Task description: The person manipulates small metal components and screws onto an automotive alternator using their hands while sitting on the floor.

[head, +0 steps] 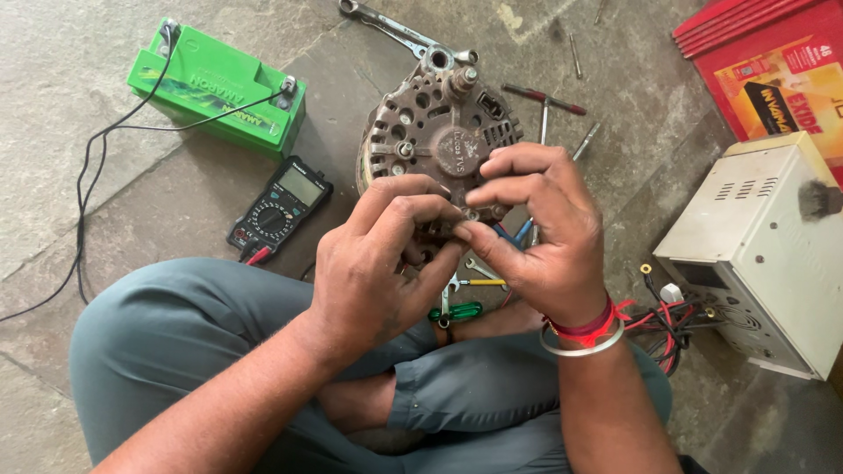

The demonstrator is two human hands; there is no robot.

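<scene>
On the stone floor, between crossed legs in grey trousers: a grimy alternator, rear face up. Left hand curled at its near edge, fingers pinched together on a small part there; too hidden to name. Right hand pressed against the left, thumb and forefinger closed on the same spot, red thread and steel bangle at the wrist. Left of the alternator, a black multimeter; beyond it, a green battery trailing black wire. Behind the alternator, touching it, a spanner. At right, a cream metal box with red and black leads, and a red battery above it.
</scene>
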